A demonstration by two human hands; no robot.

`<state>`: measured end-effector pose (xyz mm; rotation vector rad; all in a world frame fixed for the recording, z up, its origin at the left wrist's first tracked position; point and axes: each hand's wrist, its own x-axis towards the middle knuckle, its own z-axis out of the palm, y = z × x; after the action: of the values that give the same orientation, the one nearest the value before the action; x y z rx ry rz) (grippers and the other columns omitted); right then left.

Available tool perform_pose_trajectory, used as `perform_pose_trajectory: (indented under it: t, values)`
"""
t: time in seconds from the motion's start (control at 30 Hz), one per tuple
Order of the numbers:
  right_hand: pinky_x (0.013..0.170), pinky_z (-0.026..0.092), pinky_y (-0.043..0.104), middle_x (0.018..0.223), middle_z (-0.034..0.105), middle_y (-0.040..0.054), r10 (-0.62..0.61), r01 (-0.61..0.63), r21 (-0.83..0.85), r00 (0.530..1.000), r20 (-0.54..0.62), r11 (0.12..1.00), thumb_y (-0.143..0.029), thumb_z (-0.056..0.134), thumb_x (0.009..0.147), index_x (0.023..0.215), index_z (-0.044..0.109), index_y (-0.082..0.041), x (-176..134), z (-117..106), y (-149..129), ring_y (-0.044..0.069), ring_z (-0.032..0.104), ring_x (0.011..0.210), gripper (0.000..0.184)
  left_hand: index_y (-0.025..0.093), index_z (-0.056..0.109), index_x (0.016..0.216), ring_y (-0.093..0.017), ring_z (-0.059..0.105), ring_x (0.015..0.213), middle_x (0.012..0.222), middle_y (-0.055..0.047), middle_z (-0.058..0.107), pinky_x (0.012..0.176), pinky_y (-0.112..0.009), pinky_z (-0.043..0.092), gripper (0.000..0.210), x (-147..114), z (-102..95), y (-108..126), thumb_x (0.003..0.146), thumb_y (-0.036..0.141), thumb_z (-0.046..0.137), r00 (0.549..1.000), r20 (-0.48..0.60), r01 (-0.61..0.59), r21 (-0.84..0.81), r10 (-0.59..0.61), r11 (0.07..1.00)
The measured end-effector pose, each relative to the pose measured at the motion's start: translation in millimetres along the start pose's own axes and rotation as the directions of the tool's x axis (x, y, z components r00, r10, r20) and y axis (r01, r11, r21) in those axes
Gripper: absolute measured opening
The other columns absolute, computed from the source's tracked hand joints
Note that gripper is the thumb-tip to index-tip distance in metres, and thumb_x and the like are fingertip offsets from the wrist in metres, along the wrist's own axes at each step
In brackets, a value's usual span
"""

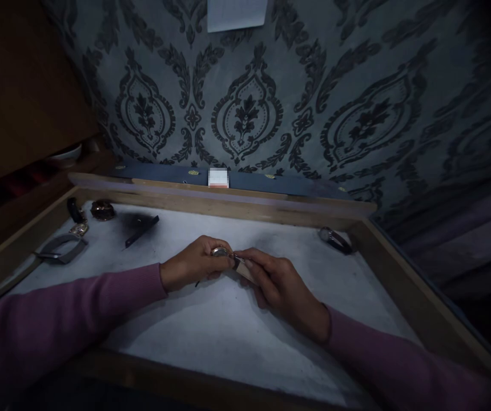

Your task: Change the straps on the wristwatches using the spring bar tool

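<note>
Over the middle of the white-lined tray, my left hand [202,257] is closed around a small silver watch [220,252], its round case showing between thumb and fingers. My right hand [277,277] meets it from the other side, fingers pinched on a pale flat strip [248,270] that looks like a watch strap. The strip's near end lies against the watch; whether the two are joined is hidden by my fingertips. A short dark piece [197,283] shows beneath my left hand.
Wooden walls edge the tray [393,274]. At its left lie a black-strapped watch [77,220], a dark bracelet watch [102,210], a grey looped band [63,249] and a slim dark strip [141,231]. Another watch [335,240] lies at the right. Patterned wall [245,114] stands behind.
</note>
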<state>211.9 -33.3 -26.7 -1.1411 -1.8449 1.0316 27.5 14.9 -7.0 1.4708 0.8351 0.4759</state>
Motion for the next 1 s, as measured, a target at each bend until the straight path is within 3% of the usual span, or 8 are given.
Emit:
perform_pose_trajectory:
  t: [0.23, 0.6, 1.0]
  values:
    - [0.036, 0.037, 0.018, 0.064, 0.060, -0.0023, 0.025, -0.024, -0.006, 0.999, 0.020, 1.000, -0.026, 0.038, 0.096, 0.112, 0.063, -0.014, 0.0, 0.2, -0.9, 0.004, 0.044, 0.033, 0.032, 0.016, 0.055, 0.066, -0.005, 0.034, 0.042, 0.048, 0.009, 0.041, 0.041, -0.019, 0.023, 0.014, 1.0, 1.6, 3.1, 0.067, 0.029, 0.060, 0.998, -0.042, 0.044, -0.070, -0.047, 0.997]
    - [0.032, 0.032, 0.017, 0.064, 0.058, -0.0021, 0.115, -0.117, 0.193, 0.993, 0.021, 0.974, -0.038, 0.042, 0.096, 0.108, 0.061, -0.013, 2.4, 0.5, -0.4, 0.005, 0.044, 0.034, 0.034, 0.016, 0.056, 0.068, -0.006, 0.031, 0.040, 0.043, 0.009, 0.041, 0.040, -0.019, 0.021, 0.013, -0.1, 1.5, 4.0, 0.070, 0.028, 0.059, 0.998, -0.044, 0.036, -0.037, -0.038, 0.999]
    - [0.032, 0.032, 0.017, 0.063, 0.059, -0.0023, 0.140, -0.146, 0.210, 0.989, 0.042, 0.967, -0.039, 0.043, 0.095, 0.099, 0.060, -0.015, 3.3, -1.1, -2.6, 0.005, 0.043, 0.034, 0.030, 0.016, 0.056, 0.067, -0.005, 0.032, 0.040, 0.044, 0.009, 0.041, 0.040, -0.019, 0.021, 0.012, 1.0, 1.2, 2.8, 0.069, 0.027, 0.060, 0.998, -0.048, 0.027, -0.086, -0.032, 0.996]
